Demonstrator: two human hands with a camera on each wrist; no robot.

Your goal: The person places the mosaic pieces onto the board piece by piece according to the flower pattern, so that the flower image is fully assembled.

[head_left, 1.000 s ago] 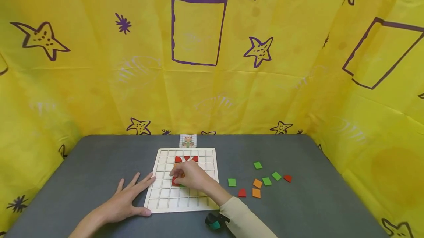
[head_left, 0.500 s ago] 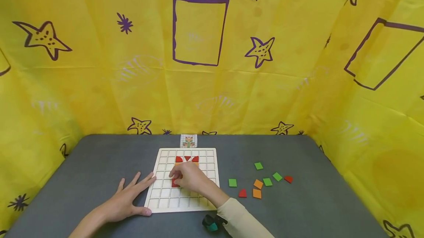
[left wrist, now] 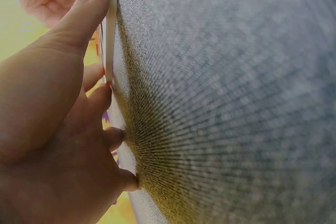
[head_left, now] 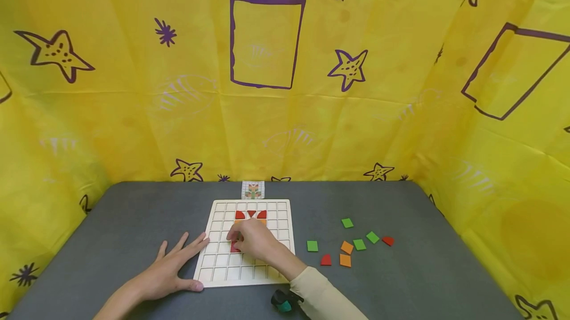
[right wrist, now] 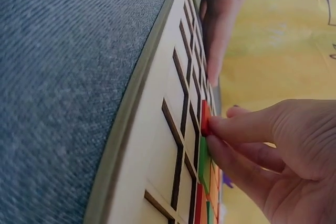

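A pale wooden grid board (head_left: 221, 260) lies on the grey table. My left hand (head_left: 171, 269) rests at its left edge, fingers spread, thumb at the near left corner. Over the middle of the board, my right hand (head_left: 256, 238) has curled fingers. In the right wrist view its thumb and a finger pinch a red tile (right wrist: 205, 118) at the board's surface; a green tile (right wrist: 203, 163) lies beside it. Red quarter-round tiles (head_left: 240, 214) and a red triangle tile (head_left: 251, 213) sit in a farther row. Orange tiles there are partly hidden behind the right hand.
To the right lie loose tiles: several green ones (head_left: 312, 246), two orange ones (head_left: 345, 260) and two red ones (head_left: 326, 259). A small pattern card (head_left: 253, 190) lies beyond the board. Yellow cloth (head_left: 267, 132) hangs behind and at the sides.
The right hand has shifted slightly left and towards me, and its forearm has followed. A green tile glimpsed below it earlier is now hidden in the head view. The left hand stays put.
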